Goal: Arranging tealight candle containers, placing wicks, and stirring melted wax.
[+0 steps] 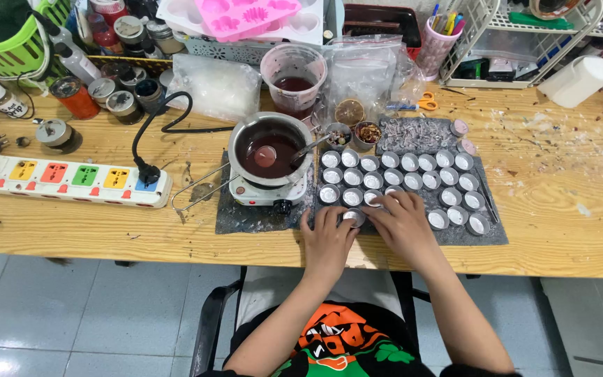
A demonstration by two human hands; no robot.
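1. Head view: the left hand [327, 241] and the right hand [405, 225] meet at the near edge of a dark mat [497, 234] on the wooden desk [560, 188].
2. Between them sits one small metal cup [354, 218] – the left fingers [338, 215] curl round its left side and the right fingers [384, 208] close on it from the right, so both hands pinch the same cup.
3. Just beyond the hands, rows of like metal cups [406, 162] fill the mat, packed rim to rim, with a few more [457, 216] to the right of the right hand.
4. Left of the cups, a small electric hotplate [268, 192] carries a metal melting pot [269, 148] of dark red liquid; a spoon handle [310, 148] leans over the pot's right rim, near the top-left cup.
5. A wire handle [193, 192] juts from the pot toward the left.
6. Farther left lies a white power strip [71, 181] with coloured sockets, well apart from the hands.
7. Open room – bare desk spreads right of the mat to the far edge, and a narrow strip of wood runs between the mat and the desk's near edge, under the wrists.
8. Behind the pot stands a plastic measuring cup [293, 77] with red residue.
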